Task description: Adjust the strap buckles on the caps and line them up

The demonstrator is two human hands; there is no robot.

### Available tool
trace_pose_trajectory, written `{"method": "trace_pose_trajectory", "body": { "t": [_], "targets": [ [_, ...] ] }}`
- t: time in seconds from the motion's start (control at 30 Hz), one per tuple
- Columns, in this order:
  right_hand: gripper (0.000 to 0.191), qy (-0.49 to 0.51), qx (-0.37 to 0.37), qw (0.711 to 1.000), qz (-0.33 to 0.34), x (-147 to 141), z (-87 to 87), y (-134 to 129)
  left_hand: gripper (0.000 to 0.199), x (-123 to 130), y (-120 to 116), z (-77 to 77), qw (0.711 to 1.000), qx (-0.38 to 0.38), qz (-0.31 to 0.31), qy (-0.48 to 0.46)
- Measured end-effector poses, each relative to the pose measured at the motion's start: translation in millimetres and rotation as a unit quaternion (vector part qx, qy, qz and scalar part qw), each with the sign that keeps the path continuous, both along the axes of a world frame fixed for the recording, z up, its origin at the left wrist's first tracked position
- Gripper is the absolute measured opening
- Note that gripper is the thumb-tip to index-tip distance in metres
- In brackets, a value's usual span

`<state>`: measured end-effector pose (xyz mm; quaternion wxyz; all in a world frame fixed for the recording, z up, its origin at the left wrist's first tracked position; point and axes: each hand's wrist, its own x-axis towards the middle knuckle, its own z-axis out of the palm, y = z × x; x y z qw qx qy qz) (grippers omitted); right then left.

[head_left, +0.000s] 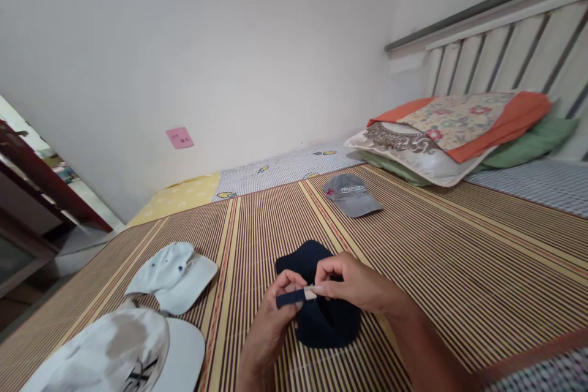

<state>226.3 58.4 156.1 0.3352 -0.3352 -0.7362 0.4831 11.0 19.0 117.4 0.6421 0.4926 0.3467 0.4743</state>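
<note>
A dark navy cap [328,321] lies on the striped bamboo mat [257,220], its back strap lifted between my hands. My left hand [274,312] pinches the navy part of the strap. Beside it, my right hand [348,282] has thumb and finger closed on the strap at its light-coloured buckle area. The fingers hide part of the cap's opening and the exact fastening.
A grey cap [351,195] sits beyond the navy one. To the left are a small white cap [177,275] and a larger white cap [124,352]. Stacked pillows [450,135] lie at the back right, near a white headboard [505,52].
</note>
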Motion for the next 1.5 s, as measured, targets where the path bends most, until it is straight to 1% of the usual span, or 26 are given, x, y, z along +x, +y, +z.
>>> {"method": "trace_pose_trajectory", "body": {
  "t": [0.1, 0.13, 0.2, 0.27, 0.37, 0.47, 0.53, 0.57, 0.63, 0.67, 0.77, 0.97, 1.1, 1.2, 1.27, 1.4, 1.5],
  "targets": [
    [0.018, -0.001, -0.018, 1.0, -0.007, 0, 1.3, -2, 0.055, -5, -2, 2.1, 0.999, 0.006, -0.048, 0.003],
    [0.019, -0.001, -0.031, 1.0, -0.005, 0, 1.6, -2, 0.058, -5, -2, 2.2, 0.999, 0.004, -0.051, 0.007],
    [0.018, 0.0, -0.056, 0.998, 0.003, 1, 2.5, -4, 0.052, -5, -1, 1.5, 0.999, -0.012, -0.033, 0.025],
    [0.018, -0.005, -0.054, 0.999, 0.0, 6, 3.6, -4, 0.042, -4, 0, 0.6, 0.999, -0.025, 0.0, 0.039],
    [0.018, -0.02, -0.027, 0.999, 0.002, 18, 3.9, -1, 0.038, -3, 2, -0.5, 0.999, -0.029, 0.03, 0.008],
    [0.022, -0.05, -0.029, 0.998, -0.003, 30, -1.1, 3, 0.037, -7, 3, -1.1, 0.998, -0.039, 0.048, -0.024],
    [0.015, -0.052, -0.04, 0.998, -0.003, 33, -7.3, 6, 0.036, -9, 2, -0.4, 0.998, -0.039, 0.05, -0.024],
    [0.012, -0.041, -0.053, 0.998, 0.009, 33, -10.6, 7, 0.036, -10, 2, 0.4, 0.998, -0.037, 0.048, -0.021],
    [0.016, -0.001, -0.086, 0.996, 0.035, 32, -16.4, 9, 0.036, -12, 1, 2.7, 0.999, -0.035, 0.039, -0.009],
    [0.018, 0.017, -0.096, 0.994, 0.038, 30, -18.6, 10, 0.036, -12, 1, 3.9, 0.999, -0.036, 0.032, -0.005],
    [0.019, 0.04, -0.091, 0.995, 0.011, 28, -21.7, 12, 0.036, -12, 0, 5.7, 0.999, -0.042, 0.013, 0.001],
    [0.022, 0.05, -0.092, 0.994, -0.001, 27, -20.4, 14, 0.034, -11, 3, 0.2, 0.999, -0.029, 0.002, 0.015],
    [0.031, 0.072, -0.096, 0.993, -0.008, 27, -18.3, 13, 0.032, -12, 4, -3.0, 0.999, -0.037, 0.005, 0.002],
    [0.038, 0.081, -0.108, 0.991, -0.004, 27, -17.6, 12, 0.033, -11, 4, -1.9, 0.999, -0.04, 0.015, -0.014],
    [0.04, 0.092, -0.112, 0.989, -0.004, 28, -18.2, 12, 0.033, -10, 2, 0.1, 0.999, -0.044, 0.021, -0.019],
    [0.036, 0.091, -0.115, 0.989, -0.035, 30, -18.8, 12, 0.033, -8, 1, 2.9, 0.998, -0.052, 0.025, -0.028],
    [0.027, 0.078, -0.093, 0.99, -0.073, 29, -13.1, 10, 0.033, -7, 2, 3.2, 0.998, -0.047, 0.031, -0.039]
  ]
}}
